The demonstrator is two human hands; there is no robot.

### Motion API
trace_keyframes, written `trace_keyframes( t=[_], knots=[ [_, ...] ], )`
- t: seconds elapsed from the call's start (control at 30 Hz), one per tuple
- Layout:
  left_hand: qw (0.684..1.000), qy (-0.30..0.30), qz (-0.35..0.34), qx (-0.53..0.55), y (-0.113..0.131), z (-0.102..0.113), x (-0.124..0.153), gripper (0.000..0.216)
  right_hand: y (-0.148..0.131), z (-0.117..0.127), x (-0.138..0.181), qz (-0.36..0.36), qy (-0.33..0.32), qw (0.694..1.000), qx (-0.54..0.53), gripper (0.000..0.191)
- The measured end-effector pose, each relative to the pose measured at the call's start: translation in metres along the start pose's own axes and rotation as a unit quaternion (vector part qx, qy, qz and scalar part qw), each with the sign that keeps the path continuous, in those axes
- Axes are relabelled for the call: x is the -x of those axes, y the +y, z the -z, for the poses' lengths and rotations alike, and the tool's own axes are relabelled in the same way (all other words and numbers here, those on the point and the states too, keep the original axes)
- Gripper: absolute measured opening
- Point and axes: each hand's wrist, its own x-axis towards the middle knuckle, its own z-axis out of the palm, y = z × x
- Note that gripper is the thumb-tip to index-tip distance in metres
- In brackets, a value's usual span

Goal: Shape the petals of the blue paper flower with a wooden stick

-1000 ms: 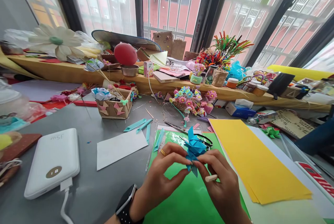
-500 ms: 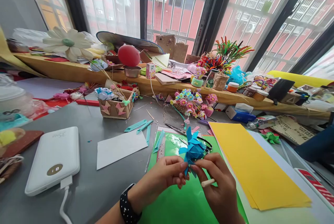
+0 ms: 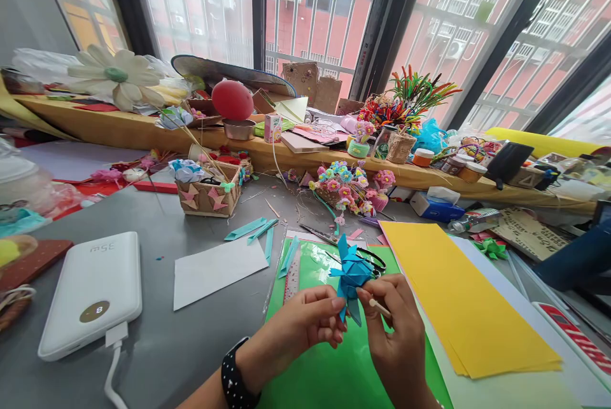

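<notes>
A blue folded-paper flower [image 3: 354, 271] with pointed petals is held above the green sheet [image 3: 310, 371]. My left hand [image 3: 312, 317] pinches one of its lower points between thumb and fingers. Close against the flower's right side, my right hand [image 3: 398, 326] is closed around a short pale wooden stick [image 3: 380, 308], its blunt end showing between the fingers. Whether the right fingertips also grip the paper is unclear. Behind the flower lie scissors [image 3: 319, 235] with black handles, partly hidden. A ruler [image 3: 292, 278] lies left of it, under a folded teal paper strip [image 3: 289, 257].
A white card [image 3: 219, 274] and more teal strips [image 3: 252, 229] lie to the left, near a white power bank [image 3: 90, 294] with its cable. Yellow paper [image 3: 468, 294] is stacked at right. Further back stand a cardboard box [image 3: 210, 196] and small craft flowers [image 3: 344, 186].
My right hand has turned slightly, and the stick's end now points up-left rather than lying low. The flower has tilted a little. My left hand keeps its pinch.
</notes>
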Motion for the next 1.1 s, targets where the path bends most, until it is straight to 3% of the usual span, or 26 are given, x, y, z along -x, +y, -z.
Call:
trace_keyframes(
  t=[0.37, 1.1],
  knots=[
    [1.000, -0.017, 0.004, 0.004, 0.002, 0.001, 0.001, 0.028, 0.002, 0.003, -0.004, 0.007, -0.011, 1.000, -0.023, 0.010],
    [0.999, 0.005, 0.011, 0.047, 0.003, 0.007, -0.002, 0.024, 0.001, 0.007, -0.010, 0.030, -0.052, 0.997, -0.040, 0.013]
  ],
)
